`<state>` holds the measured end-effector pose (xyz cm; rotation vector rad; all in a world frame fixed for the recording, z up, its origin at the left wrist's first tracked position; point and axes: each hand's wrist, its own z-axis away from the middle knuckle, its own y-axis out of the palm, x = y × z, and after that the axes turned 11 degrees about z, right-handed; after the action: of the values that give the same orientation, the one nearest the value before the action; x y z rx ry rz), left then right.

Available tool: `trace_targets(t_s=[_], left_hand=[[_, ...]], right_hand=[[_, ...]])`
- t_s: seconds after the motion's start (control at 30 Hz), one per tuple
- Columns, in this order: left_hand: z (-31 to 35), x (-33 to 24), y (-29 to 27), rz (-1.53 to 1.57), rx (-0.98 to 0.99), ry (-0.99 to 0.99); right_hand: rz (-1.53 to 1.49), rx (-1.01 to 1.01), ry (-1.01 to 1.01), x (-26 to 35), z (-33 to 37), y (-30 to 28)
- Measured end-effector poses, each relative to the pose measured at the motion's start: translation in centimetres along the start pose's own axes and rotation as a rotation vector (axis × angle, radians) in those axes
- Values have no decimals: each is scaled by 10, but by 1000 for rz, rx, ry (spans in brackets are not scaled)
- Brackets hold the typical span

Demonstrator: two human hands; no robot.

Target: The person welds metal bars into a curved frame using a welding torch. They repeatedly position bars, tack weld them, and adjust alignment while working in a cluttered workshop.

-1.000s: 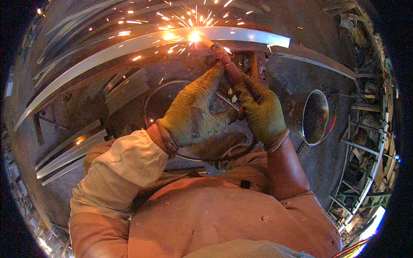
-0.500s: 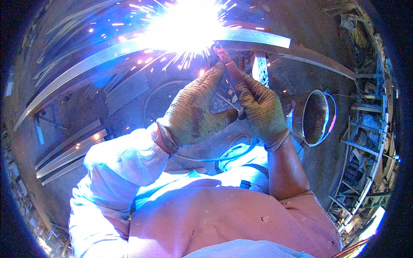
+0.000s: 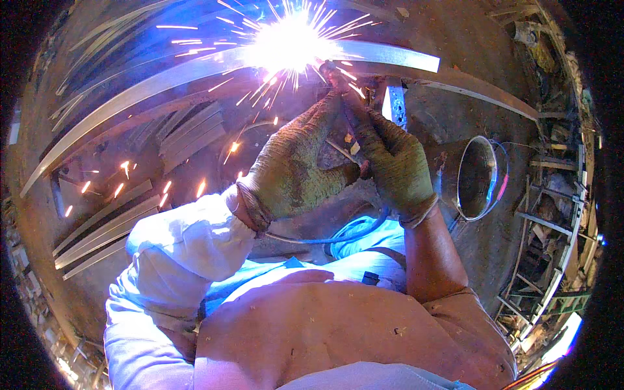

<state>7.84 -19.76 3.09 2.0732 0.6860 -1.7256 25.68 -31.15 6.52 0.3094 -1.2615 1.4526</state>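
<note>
A white-hot welding arc (image 3: 289, 45) throws sparks and hides part of a long metal bar (image 3: 146, 83). Just right of the glare, the reddish front of a welding torch (image 3: 334, 77) points up toward the bar. My right hand (image 3: 398, 166), in a worn, dirty glove, is closed round the torch's handle. My left hand (image 3: 292, 169), gloved too, has its fingers stretched out with the tips against the torch, while its thumb stands apart near the right hand. A cable (image 3: 357, 236) curves below both hands.
A metal post (image 3: 394, 104) stands under the bar. To the right lies a round, open-ended metal drum (image 3: 460, 179), with a ladder-like frame (image 3: 546, 221) and scrap beyond. Metal strips (image 3: 110, 227) lie on the floor at left. Sparks fall left of my hands.
The glare has become smaller and dimmer, showing more of the bar. Sparks now fly farther, several falling at left toward my sleeve. Both hands and the torch have hardly moved.
</note>
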Motion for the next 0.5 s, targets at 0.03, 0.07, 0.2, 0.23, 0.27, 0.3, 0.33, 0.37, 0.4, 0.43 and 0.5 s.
trace_targets(t_s=[0.03,0.07,0.2,0.23,0.27,0.3,0.33,0.37,0.4,0.43,0.5], left_hand=[[0,-3,-2,-39,0,13],[0,-5,-3,-78,1,26],[1,-5,-6,-98,28,-112],[0,-2,-5,-91,22,-54],[0,-1,-4,-95,14,-33],[0,-1,-4,-102,4,-13],[0,0,-3,-109,-5,7],[0,4,-2,-79,4,-6],[0,3,-2,-72,2,4],[0,3,-1,-66,-1,14],[-1,-2,-2,-80,-2,33]], right_hand=[[-25,4,14,-1,0,0],[-51,7,29,-1,1,1],[-38,-13,-13,8,3,0],[-27,-33,-36,5,2,1],[-15,-53,-60,3,1,2],[1,-44,-18,8,2,1],[4,-50,-51,6,1,2],[7,-56,-84,3,-2,4],[10,-30,-23,11,1,2],[13,-4,39,18,4,1],[-35,-29,21,16,3,3]])
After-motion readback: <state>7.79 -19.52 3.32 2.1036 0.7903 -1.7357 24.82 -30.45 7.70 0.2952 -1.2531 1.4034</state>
